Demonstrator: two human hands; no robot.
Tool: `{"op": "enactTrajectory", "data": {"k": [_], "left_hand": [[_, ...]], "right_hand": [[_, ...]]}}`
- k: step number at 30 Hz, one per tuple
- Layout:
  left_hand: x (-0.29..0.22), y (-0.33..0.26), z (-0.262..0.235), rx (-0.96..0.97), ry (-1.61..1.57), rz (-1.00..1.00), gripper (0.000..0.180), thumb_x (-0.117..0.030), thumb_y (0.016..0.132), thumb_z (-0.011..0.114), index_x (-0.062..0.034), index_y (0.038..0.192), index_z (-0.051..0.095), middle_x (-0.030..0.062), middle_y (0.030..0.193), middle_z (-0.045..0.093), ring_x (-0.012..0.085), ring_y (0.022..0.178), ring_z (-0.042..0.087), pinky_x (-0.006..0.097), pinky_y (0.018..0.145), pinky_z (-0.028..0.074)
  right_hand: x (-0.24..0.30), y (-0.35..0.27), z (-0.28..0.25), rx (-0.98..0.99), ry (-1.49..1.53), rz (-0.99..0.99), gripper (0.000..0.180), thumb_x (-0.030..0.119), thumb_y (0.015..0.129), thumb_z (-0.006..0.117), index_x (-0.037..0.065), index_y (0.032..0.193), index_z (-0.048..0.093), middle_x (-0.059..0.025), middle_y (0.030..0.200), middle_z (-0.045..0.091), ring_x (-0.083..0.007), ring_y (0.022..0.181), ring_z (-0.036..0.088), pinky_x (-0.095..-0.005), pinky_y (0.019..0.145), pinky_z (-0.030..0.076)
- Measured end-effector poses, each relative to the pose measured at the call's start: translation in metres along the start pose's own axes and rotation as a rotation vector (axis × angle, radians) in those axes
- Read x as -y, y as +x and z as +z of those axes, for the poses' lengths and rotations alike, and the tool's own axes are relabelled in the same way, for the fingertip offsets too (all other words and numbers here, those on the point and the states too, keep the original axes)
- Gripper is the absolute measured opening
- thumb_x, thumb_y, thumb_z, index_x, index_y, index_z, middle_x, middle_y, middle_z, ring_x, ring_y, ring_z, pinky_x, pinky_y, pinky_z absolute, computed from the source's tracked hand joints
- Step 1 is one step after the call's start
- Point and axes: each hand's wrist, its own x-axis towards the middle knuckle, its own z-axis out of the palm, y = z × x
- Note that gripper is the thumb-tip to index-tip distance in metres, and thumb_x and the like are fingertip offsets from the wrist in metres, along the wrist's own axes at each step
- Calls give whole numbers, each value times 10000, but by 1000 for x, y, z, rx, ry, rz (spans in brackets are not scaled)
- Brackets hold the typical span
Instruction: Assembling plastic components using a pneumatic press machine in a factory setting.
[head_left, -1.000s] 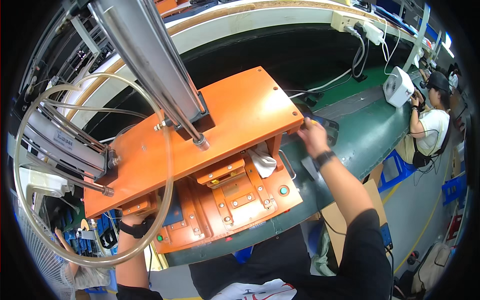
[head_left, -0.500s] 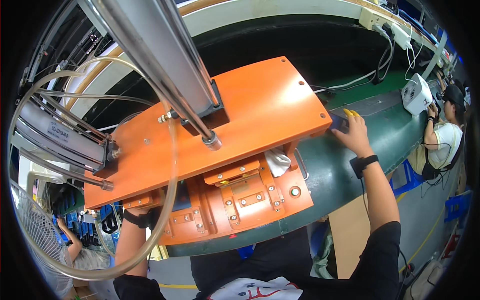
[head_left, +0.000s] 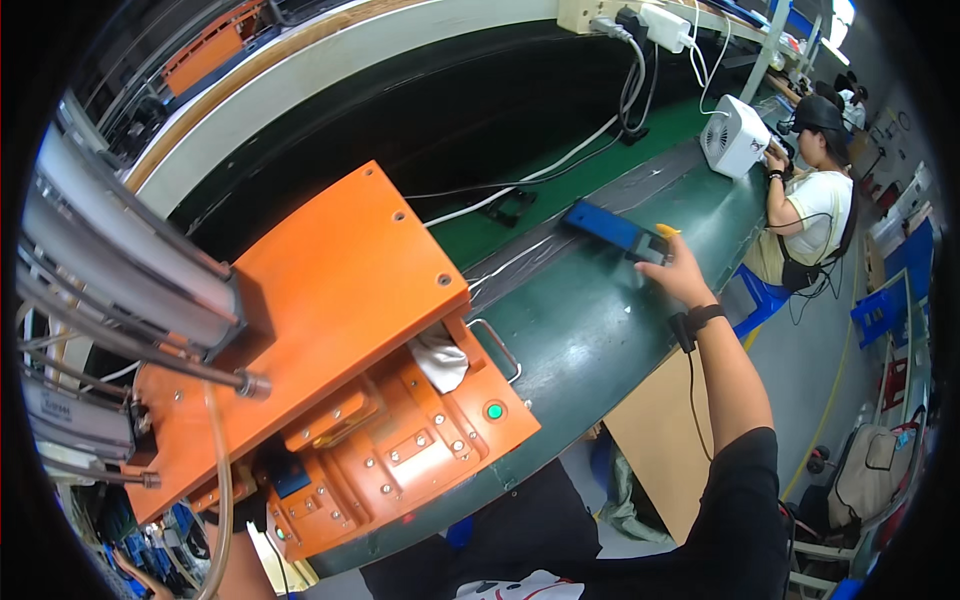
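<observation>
My right hand (head_left: 678, 272) reaches out to the right over the green bench (head_left: 590, 330) and grips the near end of a flat blue device (head_left: 608, 226) that lies on the bench top. A small yellow piece (head_left: 668, 230) shows just past my fingers. There is a black strap on that wrist. My left forearm (head_left: 243, 562) comes up at the lower left beside the orange press fixture (head_left: 340, 290). The left hand itself is hidden behind the fixture's lower plate and a clear tube.
A white cloth (head_left: 440, 360), a metal handle (head_left: 498, 346) and a green button (head_left: 494, 410) sit on the fixture's front. Cables run to a power strip (head_left: 612, 14). A white boxy unit (head_left: 733, 140) stands by a seated co-worker (head_left: 812, 205). A backpack (head_left: 868, 472) lies on the floor at right.
My right hand has moved away from the fixture, rightward along the bench, with the blue device in it. The view has swung to follow, so the fixture sits further left.
</observation>
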Motion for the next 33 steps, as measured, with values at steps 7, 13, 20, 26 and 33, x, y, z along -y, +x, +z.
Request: {"op": "enactTrajectory", "data": {"k": [7,13,20,26,33], "left_hand": [[13,-16,-8,55,-288,-194,395,4,872,653,2,1262,585,102,1130,630,235,1031,613,372,903,487],[-47,-59,1,-59,-545,-469,391,-21,912,670,45,1282,563,161,1304,535,259,1193,510,400,1049,404],[-31,-80,43,-318,-567,-107,443,-306,1004,556,45,1274,556,199,1313,531,333,1220,495,459,1072,360],[7,-94,66,-399,-799,-19,523,-395,1056,423,59,1283,547,206,1340,524,331,1260,484,460,1105,354],[30,-100,64,-567,-851,-4,391,-119,999,361,57,1306,529,201,1449,469,333,1410,390,459,1216,205]], "right_hand": [[-26,82,36,-472,-307,63,795,391,691,873,-34,1281,553,-264,1246,597,-382,1191,579,-429,986,482],[24,194,129,-528,-354,-81,793,424,689,871,-58,1245,578,-269,1209,608,-419,1123,587,-467,974,490],[97,165,203,-155,-515,-738,424,137,741,634,90,1160,674,-217,1182,630,-438,1158,548,-474,1024,443],[130,88,162,208,-700,-645,189,199,830,685,124,997,733,-99,1025,660,-305,1095,586,-444,933,451],[214,-48,61,155,-54,-579,113,133,918,661,52,992,688,-58,893,669,-196,825,640,-333,688,497]]}}
